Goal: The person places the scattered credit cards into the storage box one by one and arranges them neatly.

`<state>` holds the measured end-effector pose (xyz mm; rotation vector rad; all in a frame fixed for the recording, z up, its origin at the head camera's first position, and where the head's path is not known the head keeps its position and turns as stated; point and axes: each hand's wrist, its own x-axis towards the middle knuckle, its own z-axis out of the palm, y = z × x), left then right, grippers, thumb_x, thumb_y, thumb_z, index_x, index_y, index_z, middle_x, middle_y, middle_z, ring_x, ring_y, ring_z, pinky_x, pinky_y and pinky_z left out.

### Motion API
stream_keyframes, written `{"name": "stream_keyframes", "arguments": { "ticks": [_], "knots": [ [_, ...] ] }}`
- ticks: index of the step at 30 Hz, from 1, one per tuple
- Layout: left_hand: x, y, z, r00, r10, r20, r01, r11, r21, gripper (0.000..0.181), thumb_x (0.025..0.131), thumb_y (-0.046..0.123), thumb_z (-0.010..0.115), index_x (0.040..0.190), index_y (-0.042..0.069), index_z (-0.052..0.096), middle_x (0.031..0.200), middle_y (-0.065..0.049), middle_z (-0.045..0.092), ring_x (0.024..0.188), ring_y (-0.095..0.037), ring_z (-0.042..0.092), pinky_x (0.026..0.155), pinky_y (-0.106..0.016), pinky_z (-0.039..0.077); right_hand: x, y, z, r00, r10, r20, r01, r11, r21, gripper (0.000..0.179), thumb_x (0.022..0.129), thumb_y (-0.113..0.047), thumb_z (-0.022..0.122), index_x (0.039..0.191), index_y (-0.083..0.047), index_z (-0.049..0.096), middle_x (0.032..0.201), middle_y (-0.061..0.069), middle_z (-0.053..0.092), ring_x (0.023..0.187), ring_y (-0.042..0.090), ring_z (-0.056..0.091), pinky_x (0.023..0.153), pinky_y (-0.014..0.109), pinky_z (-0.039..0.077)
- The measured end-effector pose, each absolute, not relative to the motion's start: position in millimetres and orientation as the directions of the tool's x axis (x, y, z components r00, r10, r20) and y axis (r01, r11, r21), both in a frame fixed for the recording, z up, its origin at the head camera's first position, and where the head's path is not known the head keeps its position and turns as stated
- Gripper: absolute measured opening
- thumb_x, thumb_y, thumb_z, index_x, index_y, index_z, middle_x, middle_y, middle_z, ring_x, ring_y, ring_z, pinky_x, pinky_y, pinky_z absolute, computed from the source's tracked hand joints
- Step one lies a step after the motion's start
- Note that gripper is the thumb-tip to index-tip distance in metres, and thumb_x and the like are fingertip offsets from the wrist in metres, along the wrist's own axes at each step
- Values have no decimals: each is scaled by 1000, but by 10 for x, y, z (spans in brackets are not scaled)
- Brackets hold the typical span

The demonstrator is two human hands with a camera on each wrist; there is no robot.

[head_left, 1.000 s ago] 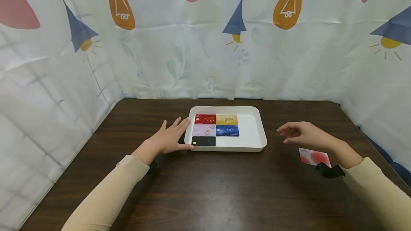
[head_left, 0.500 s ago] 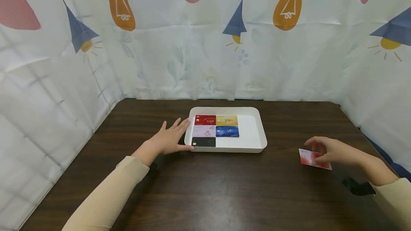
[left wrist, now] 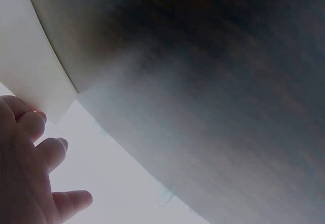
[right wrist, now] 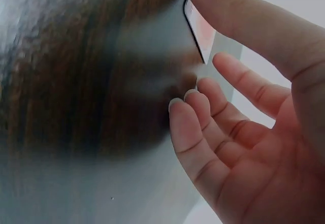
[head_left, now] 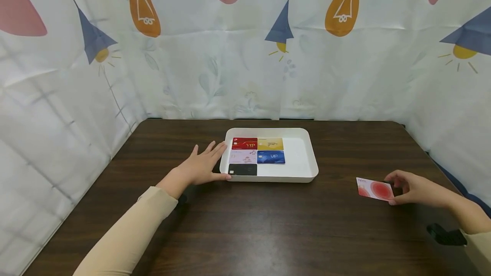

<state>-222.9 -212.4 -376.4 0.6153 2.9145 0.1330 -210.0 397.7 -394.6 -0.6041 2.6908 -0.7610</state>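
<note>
A pink and red plastic card (head_left: 375, 189) lies on the table at the right. My right hand (head_left: 416, 190) holds it by its right end, thumb at the near corner and index finger at the far one. In the right wrist view, the thumb (right wrist: 244, 16) overlaps the edge of the card (right wrist: 201, 31). My left hand (head_left: 201, 167) rests with spread fingers against the left side of a white tray (head_left: 301, 159). In the tray lie a red VIP card (head_left: 244, 143), a gold card (head_left: 270, 144), a pale pink card (head_left: 243, 156), a blue VIP card (head_left: 270, 157) and a black card (head_left: 243, 170).
The dark wooden table (head_left: 276, 225) reaches back to a white printed curtain (head_left: 238, 63), which also hangs at both sides. The tray's right part shows its bare white floor. A black wrist strap (head_left: 446, 234) sits by the right sleeve.
My right hand has moved right and toward me, passing over the pink and red card to its right end. The card lies where it was. My left hand has stayed at the tray.
</note>
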Motion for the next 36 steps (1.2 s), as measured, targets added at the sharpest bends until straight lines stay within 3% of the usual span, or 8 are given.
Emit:
{"name": "stream_keyframes", "arguments": {
  "ticks": [12,23,29,36],
  "knots": [
    [-2215,-2124,-3743,-904,403,-144,388,914,122,112,87,76,60,165,8,16,169,-13,19,155,-39,14,114,-74,8,-2150,4034,-3958,-869,-471,-154,-305,753,-582,38,84,-7,83,110,7,59,94,4,50,75,3,45,64,25,46],
    [-2213,-2124,-3755,-902,403,-155,385,913,133,113,87,76,59,165,8,15,170,-13,18,155,-39,14,114,-75,7,-2142,4049,-4020,-868,-488,-89,-325,694,-643,38,84,3,80,109,10,52,95,3,49,72,6,44,61,23,45],
    [-2212,-2105,-3748,-900,409,-150,392,910,131,112,87,76,59,165,8,16,170,-13,18,155,-39,14,114,-75,8,-2102,4077,-4073,-873,-487,-21,-340,640,-689,27,90,8,72,108,10,51,88,-5,54,69,8,50,58,23,46],
    [-2213,-2094,-3738,-902,404,-153,387,913,130,111,88,75,60,165,8,16,170,-13,18,155,-38,14,115,-74,7,-2110,4082,-4064,-894,-447,-28,-295,634,-715,17,97,7,63,108,13,53,84,-9,64,71,6,57,61,24,53]
  ]
}}
